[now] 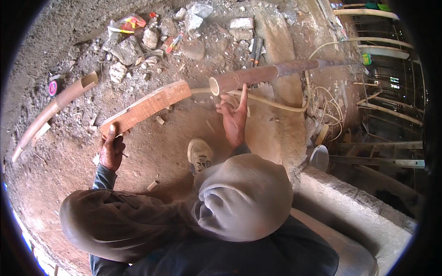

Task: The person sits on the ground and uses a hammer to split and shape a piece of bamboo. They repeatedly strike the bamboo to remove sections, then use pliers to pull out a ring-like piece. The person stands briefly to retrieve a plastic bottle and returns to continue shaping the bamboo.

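My left hand is closed on the near left end of a wooden board, thumb on top. A small thin dark thing sticks out beside its fingers; I cannot make out what it is. The board slants up to the right, its far end close to the open end of a brown bamboo pole. My right hand is just below that pole, index finger stretched out and touching its side, the other fingers partly bent and apart from it. The pole runs off to the right, hollow at its cut end.
A split bamboo piece lies at the left, near a pink and black round tape measure. Rocks, plastic scraps and dark-handled pliers lie beyond. A pale hose curls at right, before a concrete ledge.
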The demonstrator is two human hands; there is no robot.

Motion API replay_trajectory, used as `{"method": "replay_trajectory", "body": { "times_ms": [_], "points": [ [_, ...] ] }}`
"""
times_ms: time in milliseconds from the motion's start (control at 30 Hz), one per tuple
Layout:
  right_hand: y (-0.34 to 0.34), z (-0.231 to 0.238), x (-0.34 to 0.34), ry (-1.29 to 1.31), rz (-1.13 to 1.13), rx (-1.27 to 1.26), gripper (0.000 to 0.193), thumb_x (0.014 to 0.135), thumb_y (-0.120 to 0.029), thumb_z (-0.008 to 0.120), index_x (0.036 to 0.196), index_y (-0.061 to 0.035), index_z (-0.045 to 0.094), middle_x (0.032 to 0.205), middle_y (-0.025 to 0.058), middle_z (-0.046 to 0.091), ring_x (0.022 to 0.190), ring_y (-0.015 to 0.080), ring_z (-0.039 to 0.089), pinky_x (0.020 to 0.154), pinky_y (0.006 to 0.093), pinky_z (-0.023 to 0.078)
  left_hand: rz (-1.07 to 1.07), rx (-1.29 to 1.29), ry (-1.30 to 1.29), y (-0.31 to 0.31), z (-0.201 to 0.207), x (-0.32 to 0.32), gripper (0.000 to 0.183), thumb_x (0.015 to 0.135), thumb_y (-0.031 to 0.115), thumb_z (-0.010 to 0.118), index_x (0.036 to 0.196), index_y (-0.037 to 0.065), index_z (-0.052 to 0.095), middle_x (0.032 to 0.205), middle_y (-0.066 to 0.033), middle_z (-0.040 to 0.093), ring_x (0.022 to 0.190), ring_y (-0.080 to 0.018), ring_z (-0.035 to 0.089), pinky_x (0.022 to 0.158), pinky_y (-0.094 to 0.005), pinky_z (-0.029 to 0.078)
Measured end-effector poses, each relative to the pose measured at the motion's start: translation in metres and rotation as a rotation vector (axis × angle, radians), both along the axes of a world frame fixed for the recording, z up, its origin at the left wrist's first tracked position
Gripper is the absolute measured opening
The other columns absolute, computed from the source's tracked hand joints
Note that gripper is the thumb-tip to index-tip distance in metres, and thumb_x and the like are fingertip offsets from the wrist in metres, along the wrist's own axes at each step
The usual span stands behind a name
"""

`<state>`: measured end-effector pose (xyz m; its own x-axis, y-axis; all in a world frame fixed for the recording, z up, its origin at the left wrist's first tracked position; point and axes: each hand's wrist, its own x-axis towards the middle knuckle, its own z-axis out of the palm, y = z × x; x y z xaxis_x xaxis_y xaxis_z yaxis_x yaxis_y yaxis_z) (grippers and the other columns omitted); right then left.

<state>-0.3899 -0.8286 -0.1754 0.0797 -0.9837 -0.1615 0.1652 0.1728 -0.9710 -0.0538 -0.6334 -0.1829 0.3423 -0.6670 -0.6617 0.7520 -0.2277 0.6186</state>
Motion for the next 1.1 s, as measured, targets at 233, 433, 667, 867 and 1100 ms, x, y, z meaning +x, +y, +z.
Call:
{"method": "replay_trajectory", "body": {
  "times_ms": [233,433,667,867,1100],
  "points": [
    [0.010,-0.020,-0.019,0.104,-0.105,0.245,0.065,0.103,-0.023,0.063,0.157,-0.0016,0.034,0.118,0.0154,0.067,0.096,0.0218,0.068,0.083,0.0345,0.058,-0.133,-0.020,0.014,-0.023,-0.018,-0.035,0.028,0.103,0.034,0.066,0.122,0.014,0.061,0.087,-0.0006,0.063,0.050,-0.0032,0.034,0.046,-0.0206,0.027],
    [0.001,-0.029,-0.022,0.056,-0.162,0.316,0.057,0.102,-0.032,0.065,0.147,-0.0008,0.048,0.118,0.0153,0.066,0.093,0.0221,0.068,0.083,0.0359,0.058,-0.184,-0.028,-0.011,-0.045,-0.021,-0.051,0.032,0.102,0.036,0.068,0.122,0.013,0.059,0.100,-0.0110,0.073,0.050,-0.0029,0.036,0.044,-0.0185,0.029],
    [-0.016,-0.037,-0.022,-0.041,-0.187,0.307,0.062,0.103,-0.046,0.060,0.147,-0.0031,0.047,0.118,0.0148,0.065,0.099,0.0236,0.066,0.086,0.0384,0.057,-0.203,-0.024,-0.370,-0.047,-0.027,-0.048,0.032,0.103,0.038,0.066,0.122,0.013,0.059,0.092,-0.0076,0.070,0.050,-0.0027,0.037,0.044,-0.0192,0.028],
    [-0.035,-0.045,-0.023,-0.279,-0.227,0.311,0.078,0.100,-0.053,0.063,0.151,-0.0006,0.037,0.130,0.0183,0.055,0.114,0.0280,0.060,0.096,0.0457,0.055,-0.230,0.015,-0.118,-0.057,0.001,-0.046,0.032,0.100,0.036,0.070,0.118,0.011,0.062,0.085,-0.0063,0.069,0.050,-0.0015,0.038,0.044,-0.0177,0.028],
    [-0.094,-0.032,-0.004,-0.677,-0.270,0.371,0.088,0.091,-0.056,0.075,0.152,-0.0069,0.036,0.133,0.0122,0.055,0.120,0.0343,0.060,0.106,0.0544,0.051,-0.497,-0.106,-0.605,-0.052,0.005,-0.025,0.056,0.091,0.036,0.082,0.129,0.001,0.061,0.105,-0.0118,0.074,0.075,-0.0098,0.062,0.064,-0.0215,0.051]
  ]
}}
